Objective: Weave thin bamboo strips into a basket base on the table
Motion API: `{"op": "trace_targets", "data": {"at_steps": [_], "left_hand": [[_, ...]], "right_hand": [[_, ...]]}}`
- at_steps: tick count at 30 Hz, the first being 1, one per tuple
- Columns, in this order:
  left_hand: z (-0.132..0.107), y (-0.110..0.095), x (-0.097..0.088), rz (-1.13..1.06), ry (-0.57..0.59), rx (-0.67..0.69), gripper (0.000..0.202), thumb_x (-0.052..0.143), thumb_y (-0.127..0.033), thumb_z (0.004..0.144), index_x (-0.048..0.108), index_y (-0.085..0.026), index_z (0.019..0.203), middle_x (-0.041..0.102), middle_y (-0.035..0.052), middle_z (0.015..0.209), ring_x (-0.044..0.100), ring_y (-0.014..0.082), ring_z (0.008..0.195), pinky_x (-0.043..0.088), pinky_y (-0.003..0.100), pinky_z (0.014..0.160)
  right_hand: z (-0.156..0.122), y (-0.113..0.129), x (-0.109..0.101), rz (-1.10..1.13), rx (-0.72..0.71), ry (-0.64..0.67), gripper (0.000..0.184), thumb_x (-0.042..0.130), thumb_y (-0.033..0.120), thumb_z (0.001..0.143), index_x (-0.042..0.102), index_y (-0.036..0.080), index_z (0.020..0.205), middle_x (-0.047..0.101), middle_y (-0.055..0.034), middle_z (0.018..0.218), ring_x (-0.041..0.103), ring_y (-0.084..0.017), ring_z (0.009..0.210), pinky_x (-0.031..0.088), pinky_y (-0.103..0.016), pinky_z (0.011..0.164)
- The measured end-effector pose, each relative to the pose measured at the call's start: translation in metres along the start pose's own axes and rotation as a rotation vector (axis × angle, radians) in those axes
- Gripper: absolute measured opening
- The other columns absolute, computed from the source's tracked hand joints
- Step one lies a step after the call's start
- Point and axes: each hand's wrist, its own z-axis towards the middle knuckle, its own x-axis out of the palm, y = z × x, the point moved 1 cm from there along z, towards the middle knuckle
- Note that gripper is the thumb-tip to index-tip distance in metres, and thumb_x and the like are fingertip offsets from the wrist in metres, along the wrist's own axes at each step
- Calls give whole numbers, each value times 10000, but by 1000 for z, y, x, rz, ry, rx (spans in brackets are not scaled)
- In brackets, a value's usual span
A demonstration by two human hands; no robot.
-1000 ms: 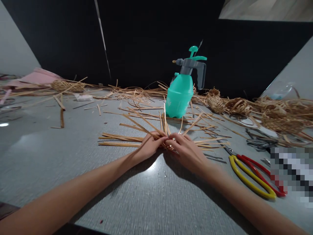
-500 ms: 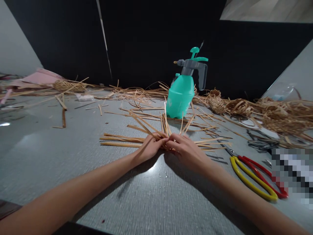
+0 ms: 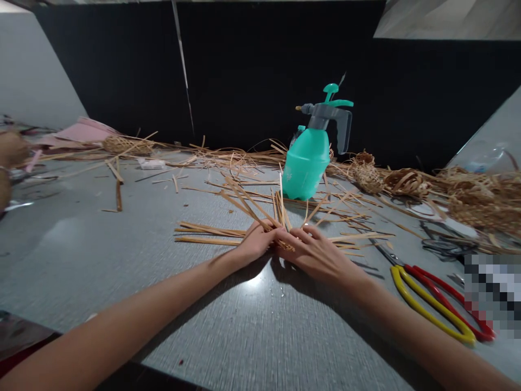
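1. Grey speckled tabletop (image 3: 81,271) fills the lower view and runs back to a black wall (image 3: 252,70), with a pale panel (image 3: 36,70) at upper left.
2. At the far left edge sits a brown rounded object (image 3: 10,149), too blurred to identify. Beside it lie pink paper (image 3: 83,132) and a woven piece (image 3: 124,145), with short sticks (image 3: 117,187) on the table in front.
3. Left of centre, flat strips (image 3: 207,233) fan out across the table and converge under the hands, where they cross in a loose bundle.
4. Left hand (image 3: 256,241) and right hand (image 3: 313,252) are together, fingertips meeting and clamped on the strips at that crossing. Some strips rise between the fingers and others spread to the right.
5. Just behind them, a teal spray bottle (image 3: 305,165) with a grey trigger head stands upright among scattered straw (image 3: 244,158).
6. Further right, a small woven basket (image 3: 366,176) and a woven scrap (image 3: 407,183) lie near the wall, beside a heap of straw (image 3: 484,201).
7. Nearer the edge are dark scissors (image 3: 448,247) and snips (image 3: 431,304) with yellow and red handles. A pixelated patch (image 3: 492,293) hides the far right.
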Motion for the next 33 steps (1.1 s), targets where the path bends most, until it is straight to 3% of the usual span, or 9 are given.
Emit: {"op": "trace_targets", "data": {"at_steps": [8, 15, 19, 23, 25, 29, 33], "left_hand": [[0, 0, -1, -69, 35, -9, 108, 542, -107, 678, 604, -103, 589, 550, 30, 552, 469, 100, 508, 359, 216, 489], [-3, -3, -1, -86, 41, -7, 142, 571, -188, 762, 623, -103, 660, 574, 43, 609, 510, 118, 583, 400, 231, 553], [-4, -3, -1, -110, 58, -49, 129, 591, -206, 771, 617, -99, 705, 597, 53, 653, 536, 123, 596, 419, 247, 581], [-5, -4, 0, -164, 23, -115, 87, 621, -190, 756, 601, -110, 730, 610, 49, 664, 575, 136, 612, 449, 276, 614], [-6, -5, 1, -161, -1, -121, 71, 625, -171, 753, 602, -112, 721, 615, 48, 663, 579, 133, 611, 450, 272, 611], [-7, -7, 2, -124, -46, -78, 54, 626, -124, 741, 634, -103, 693, 624, 52, 659, 573, 119, 597, 446, 242, 581], [-8, -10, 4, -157, -158, -59, 53, 658, -137, 713, 646, -109, 669, 627, 41, 630, 579, 119, 578, 461, 226, 559]], "right_hand": [[11, -11, 4, 79, -169, 21, 132, 511, 149, 857, 596, 245, 886, 542, -24, 1124, 480, -171, 1011, 368, -306, 741], [6, -13, 6, 131, -160, 10, 122, 507, 173, 872, 597, 243, 915, 583, -28, 1022, 488, -171, 967, 350, -324, 782], [-2, -9, 6, 233, 10, -58, 194, 450, 128, 882, 611, 219, 942, 609, -40, 1016, 510, -164, 880, 349, -332, 795], [-15, -9, 6, 349, 314, -260, 180, 441, 145, 876, 612, 187, 916, 624, -58, 915, 525, -175, 811, 371, -327, 727], [-21, -9, 7, 345, 455, -293, 138, 462, 183, 865, 597, 171, 839, 615, -71, 851, 529, -192, 784, 381, -323, 677], [-28, 0, 6, 275, 638, -165, 150, 510, 247, 828, 552, 190, 695, 588, -39, 686, 526, -175, 606, 344, -292, 535], [-21, 21, -3, 95, 797, 24, 241, 554, 404, 785, 553, 182, 690, 598, -45, 662, 554, -194, 527, 239, -271, 439]]}}
